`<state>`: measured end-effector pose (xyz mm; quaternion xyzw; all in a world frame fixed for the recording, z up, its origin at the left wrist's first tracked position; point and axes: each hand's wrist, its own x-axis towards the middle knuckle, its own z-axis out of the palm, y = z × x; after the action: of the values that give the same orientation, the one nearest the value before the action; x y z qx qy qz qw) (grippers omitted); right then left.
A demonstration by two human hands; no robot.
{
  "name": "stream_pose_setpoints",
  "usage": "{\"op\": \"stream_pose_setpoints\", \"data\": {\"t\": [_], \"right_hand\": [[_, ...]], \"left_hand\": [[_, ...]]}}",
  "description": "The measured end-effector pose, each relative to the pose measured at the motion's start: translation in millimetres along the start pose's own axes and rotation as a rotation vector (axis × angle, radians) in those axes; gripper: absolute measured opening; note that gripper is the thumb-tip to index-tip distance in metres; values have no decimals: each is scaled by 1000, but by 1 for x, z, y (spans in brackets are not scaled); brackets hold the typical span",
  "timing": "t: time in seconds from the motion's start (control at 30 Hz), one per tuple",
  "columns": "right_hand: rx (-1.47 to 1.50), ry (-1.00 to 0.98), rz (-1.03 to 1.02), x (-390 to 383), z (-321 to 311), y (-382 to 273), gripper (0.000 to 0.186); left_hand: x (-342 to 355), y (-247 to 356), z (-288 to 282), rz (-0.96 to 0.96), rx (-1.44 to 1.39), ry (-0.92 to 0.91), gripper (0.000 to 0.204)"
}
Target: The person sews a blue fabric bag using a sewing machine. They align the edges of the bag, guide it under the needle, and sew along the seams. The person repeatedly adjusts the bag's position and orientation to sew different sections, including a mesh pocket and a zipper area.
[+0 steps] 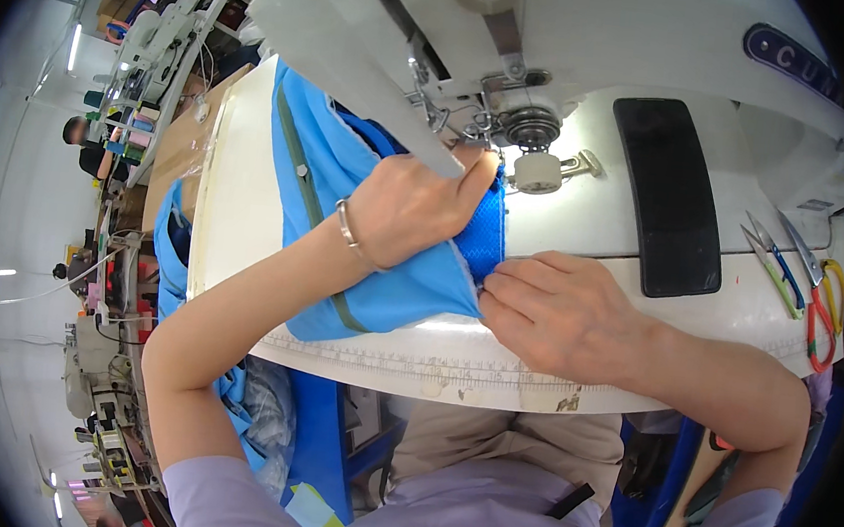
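Note:
A light blue fabric piece [321,265] with an olive strip and a darker blue mesh layer [480,233] lies on the white sewing table [249,178]. My left hand [412,207], a bangle at its wrist, grips the fabric just beside the needle area of the sewing machine [663,34], fingertips partly hidden by the machine. My right hand [553,310] has its fingers closed on the fabric's lower right corner, at the mesh edge.
A black phone [667,195] lies right of the needle, with snips [773,264] and scissors [823,309] at the far right. More blue fabric [173,242] hangs at the left edge. Other sewing machines [149,59] and a seated person [97,140] are along the left.

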<state>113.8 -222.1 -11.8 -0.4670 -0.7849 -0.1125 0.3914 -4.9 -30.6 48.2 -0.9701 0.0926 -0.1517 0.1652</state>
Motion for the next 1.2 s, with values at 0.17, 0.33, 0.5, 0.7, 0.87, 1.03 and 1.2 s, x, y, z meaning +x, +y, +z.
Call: {"op": "stream_pose_setpoints", "data": {"t": [0.17,0.33,0.5,0.7,0.87,1.03,1.2], "right_hand": [[-1,-11,4,1,-2,0,15],[-12,10,0,0,-1,0,14],[-19,-32,-3,-1,-2,1,14],[18,-124,14,0,-7,-1,22],[27,-132,17,1,-7,0,22],[28,-125,27,0,-8,0,22],[28,-52,20,2,-3,1,16]], "left_hand": [[6,5,-1,24,144,-126,25],[-9,4,-3,-34,124,-43,21],[-14,13,-17,-320,-80,-138,18],[0,-16,-37,-369,-445,-351,20],[2,-15,-27,-176,-329,-333,26],[-13,-9,5,-67,-181,-39,27],[-17,-11,14,80,0,150,27]]}}
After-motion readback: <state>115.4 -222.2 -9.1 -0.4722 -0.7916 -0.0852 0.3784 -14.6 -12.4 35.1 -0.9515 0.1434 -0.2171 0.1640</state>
